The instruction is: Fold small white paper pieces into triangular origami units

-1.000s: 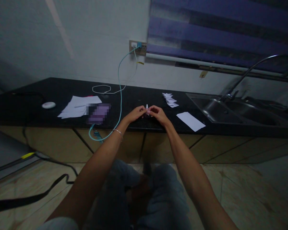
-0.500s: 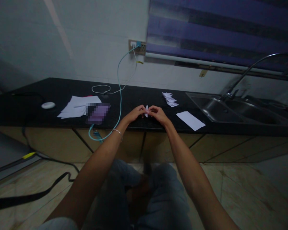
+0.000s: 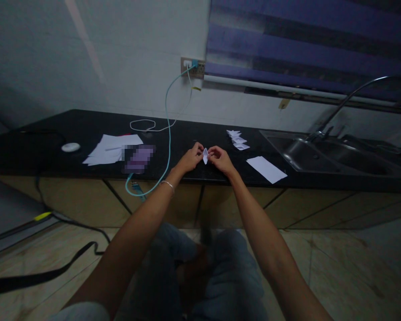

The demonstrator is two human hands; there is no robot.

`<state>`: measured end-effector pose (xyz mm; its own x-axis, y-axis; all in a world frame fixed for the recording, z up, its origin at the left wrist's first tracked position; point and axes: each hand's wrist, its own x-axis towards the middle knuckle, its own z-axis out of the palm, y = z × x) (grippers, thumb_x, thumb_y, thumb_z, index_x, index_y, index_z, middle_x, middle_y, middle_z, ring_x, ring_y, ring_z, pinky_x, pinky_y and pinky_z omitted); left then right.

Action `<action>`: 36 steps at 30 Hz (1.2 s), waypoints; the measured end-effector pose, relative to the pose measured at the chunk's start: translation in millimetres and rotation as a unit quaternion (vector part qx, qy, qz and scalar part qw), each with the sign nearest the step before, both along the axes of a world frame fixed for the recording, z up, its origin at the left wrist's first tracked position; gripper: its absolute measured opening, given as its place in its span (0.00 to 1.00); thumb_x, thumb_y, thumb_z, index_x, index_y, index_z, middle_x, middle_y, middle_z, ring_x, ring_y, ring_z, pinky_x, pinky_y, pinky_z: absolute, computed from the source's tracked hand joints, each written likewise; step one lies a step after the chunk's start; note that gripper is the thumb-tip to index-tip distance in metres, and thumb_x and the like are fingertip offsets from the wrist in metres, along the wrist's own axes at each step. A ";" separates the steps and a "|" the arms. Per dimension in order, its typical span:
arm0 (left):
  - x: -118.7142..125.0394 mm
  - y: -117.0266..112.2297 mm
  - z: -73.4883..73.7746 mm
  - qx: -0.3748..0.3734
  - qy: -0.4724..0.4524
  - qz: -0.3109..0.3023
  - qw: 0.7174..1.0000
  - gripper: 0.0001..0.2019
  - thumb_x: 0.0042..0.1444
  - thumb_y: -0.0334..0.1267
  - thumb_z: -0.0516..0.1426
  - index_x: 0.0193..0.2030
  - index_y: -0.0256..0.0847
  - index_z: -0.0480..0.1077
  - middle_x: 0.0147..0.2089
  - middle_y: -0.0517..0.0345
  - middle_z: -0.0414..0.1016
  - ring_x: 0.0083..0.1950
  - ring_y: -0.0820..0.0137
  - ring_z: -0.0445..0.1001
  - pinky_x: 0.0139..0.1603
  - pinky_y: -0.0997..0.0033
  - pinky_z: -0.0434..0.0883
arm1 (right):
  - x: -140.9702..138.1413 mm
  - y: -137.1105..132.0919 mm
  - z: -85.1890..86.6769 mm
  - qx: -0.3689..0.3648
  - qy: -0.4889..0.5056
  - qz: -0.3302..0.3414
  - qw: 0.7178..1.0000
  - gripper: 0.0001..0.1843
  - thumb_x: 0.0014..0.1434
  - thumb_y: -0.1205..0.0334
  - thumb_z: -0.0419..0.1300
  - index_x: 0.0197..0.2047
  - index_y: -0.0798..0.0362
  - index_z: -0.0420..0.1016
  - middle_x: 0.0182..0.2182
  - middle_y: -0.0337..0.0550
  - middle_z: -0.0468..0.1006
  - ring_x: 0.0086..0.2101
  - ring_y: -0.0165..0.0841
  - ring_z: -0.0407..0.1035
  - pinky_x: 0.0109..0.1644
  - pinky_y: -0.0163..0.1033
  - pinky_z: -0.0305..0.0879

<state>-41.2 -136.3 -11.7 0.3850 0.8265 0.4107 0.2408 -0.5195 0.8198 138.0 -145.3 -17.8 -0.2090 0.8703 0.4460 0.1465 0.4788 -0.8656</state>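
Observation:
A small folded white paper boat [image 3: 205, 156] is held between my two hands near the front of the black counter [image 3: 183, 131]. My left hand [image 3: 193, 158] pinches its left side, and my right hand [image 3: 220, 159] grips the right side with bent fingers. The fold stands upright, its pointed ends toward and away from me. Behind my right hand lies a row of several finished-looking paper boats [image 3: 238, 140]. To the right rests a stack of white paper slips [image 3: 266, 169].
White sheets [image 3: 110, 149] lie at the left beside a blurred purple phone-like object [image 3: 139, 159]. A teal cable [image 3: 169, 147] runs from the wall outlet [image 3: 193, 67] across the counter's front edge. A round white object [image 3: 71, 147] sits farther left. The metal sink [image 3: 297, 151] is at right.
The paper between my hands has opened out from a thin, flat strip into a wider boat shape. My fingers have moved slightly apart to its two sides.

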 end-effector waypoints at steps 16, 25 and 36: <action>-2.2 -8.9 8.5 0.084 0.027 0.005 0.996 0.13 0.58 0.39 0.54 0.49 0.40 0.71 0.45 0.53 0.77 0.45 0.66 0.74 0.49 0.67 0.68 | 2.6 -2.5 2.1 -0.004 0.004 -0.050 0.999 0.18 0.50 0.53 0.64 0.42 0.53 0.78 0.35 0.44 0.78 0.33 0.34 0.70 0.34 0.37 0.67; -1.8 3.5 -0.7 0.069 -0.043 -0.002 0.997 0.16 0.58 0.40 0.57 0.50 0.36 0.72 0.49 0.48 0.76 0.48 0.66 0.74 0.52 0.65 0.69 | 1.7 -3.6 4.9 -0.054 0.054 -0.045 0.996 0.18 0.49 0.51 0.65 0.41 0.52 0.76 0.36 0.42 0.78 0.29 0.30 0.70 0.28 0.34 0.69; -0.9 3.8 -2.8 0.078 -0.032 -0.024 0.996 0.18 0.57 0.41 0.58 0.51 0.37 0.73 0.52 0.47 0.75 0.51 0.64 0.73 0.55 0.62 0.67 | -4.4 0.7 7.4 -0.144 0.038 -0.009 0.989 0.25 0.55 0.38 0.58 0.39 0.53 0.70 0.31 0.43 0.78 0.24 0.27 0.72 0.22 0.28 0.62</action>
<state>-42.1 -132.5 -14.5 0.3913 0.7324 0.5572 0.1616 -0.6508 0.7418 133.6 -144.7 -10.4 -0.1684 0.9668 0.1925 0.0826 0.2084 -0.9746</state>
